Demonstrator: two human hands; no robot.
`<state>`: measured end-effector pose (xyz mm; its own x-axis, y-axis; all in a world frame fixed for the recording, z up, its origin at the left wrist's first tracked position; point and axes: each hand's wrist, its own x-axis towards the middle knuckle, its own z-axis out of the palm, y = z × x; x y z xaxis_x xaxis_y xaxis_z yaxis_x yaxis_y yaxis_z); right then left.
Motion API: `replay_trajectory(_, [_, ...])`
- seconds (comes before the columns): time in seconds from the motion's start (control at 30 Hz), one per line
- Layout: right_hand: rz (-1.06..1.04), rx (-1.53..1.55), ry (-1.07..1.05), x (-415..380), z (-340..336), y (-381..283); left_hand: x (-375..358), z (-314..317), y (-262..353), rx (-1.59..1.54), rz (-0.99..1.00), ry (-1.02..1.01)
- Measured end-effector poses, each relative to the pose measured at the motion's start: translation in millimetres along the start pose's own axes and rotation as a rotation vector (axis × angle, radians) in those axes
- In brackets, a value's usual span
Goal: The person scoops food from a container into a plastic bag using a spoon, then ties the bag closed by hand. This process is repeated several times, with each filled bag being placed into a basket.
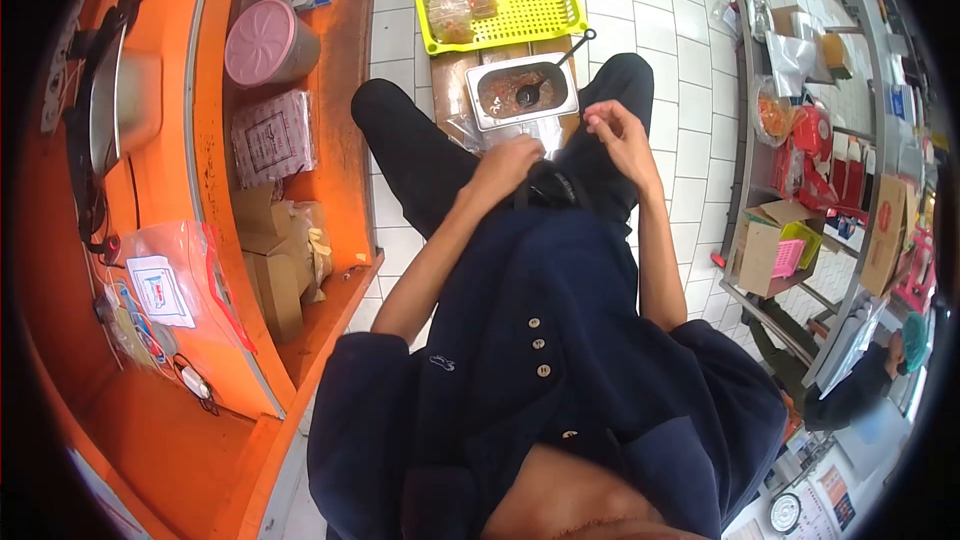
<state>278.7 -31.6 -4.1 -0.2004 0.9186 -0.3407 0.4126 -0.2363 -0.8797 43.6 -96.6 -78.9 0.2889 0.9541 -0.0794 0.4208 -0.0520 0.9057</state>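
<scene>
A steel tray [480, 100] of reddish chunky sauce [508, 90] sits on a low wooden bench between my knees. A black ladle [565, 52] rests in it, its bowl in the sauce. Clear plastic [550, 130] lies along the tray's near edge. My left hand [508, 168] is closed beside this plastic, its fingertips partly hidden; what it grips cannot be made out. To the right of the tray, my right hand [620, 138] is raised above my thigh, thumb and fingers bent into a pinch. Anything between them is too small to name.
Beyond the tray stands a lime-green basket [525, 15] with filled clear bags [462, 5] at its left. An orange shelf unit [345, 70] with pink-lidded tubs [262, 45] runs along the left. Metal racks [755, 140] with boxes line the right; another person [850, 390] is behind them.
</scene>
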Motion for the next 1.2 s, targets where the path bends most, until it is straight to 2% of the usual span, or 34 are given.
replay_trajectory(0.03, [0.006,-0.128,0.002,-8,-1,-11,9,13,-2,0.252,0.194,-0.017])
replay_trajectory(0.07, [0.006,-0.113,0.011,-16,-5,-23,17,24,-4,0.263,0.199,-0.029])
replay_trajectory(0.13, [-0.104,-0.638,-0.220,-33,-16,-78,30,40,-4,0.455,0.124,-0.074])
replay_trajectory(0.17, [-0.184,-0.767,-0.233,-38,-19,-100,33,45,-3,0.466,0.131,-0.093])
replay_trajectory(0.3, [-0.446,-0.825,-0.237,-70,-22,-211,49,53,-1,0.506,-0.049,-0.097])
replay_trajectory(0.47, [-0.775,-0.924,-0.531,-103,-23,-301,49,61,-6,0.600,-0.073,-0.164])
replay_trajectory(0.6, [-1.005,-0.847,-0.718,-112,-12,-306,50,63,-19,0.576,-0.105,-0.123])
replay_trajectory(0.73, [-1.113,-0.750,-0.834,-116,-5,-302,34,53,-14,0.438,-0.146,-0.095])
replay_trajectory(0.8, [-1.145,-0.730,-0.862,-118,-2,-301,35,42,2,0.279,-0.088,-0.022])
replay_trajectory(0.87, [-1.164,-0.717,-0.870,-116,1,-300,33,32,17,0.245,-0.177,-0.007])
replay_trajectory(0.97, [-1.189,-0.692,-0.875,-116,10,-298,28,15,31,-0.022,-0.290,-0.014])
replay_trajectory(1.07, [-1.203,-0.672,-0.860,-117,19,-298,26,1,49,-0.093,-0.385,-0.004])
replay_trajectory(1.1, [-1.210,-0.665,-0.850,-117,23,-299,25,4,31,-0.058,-0.298,0.009])
replay_trajectory(1.13, [-1.210,-0.654,-0.836,-117,24,-299,24,-7,42,-0.106,-0.248,-0.008])
replay_trajectory(1.2, [-1.167,-0.657,-0.784,-106,24,-295,20,-11,53,-0.285,-0.274,0.024])
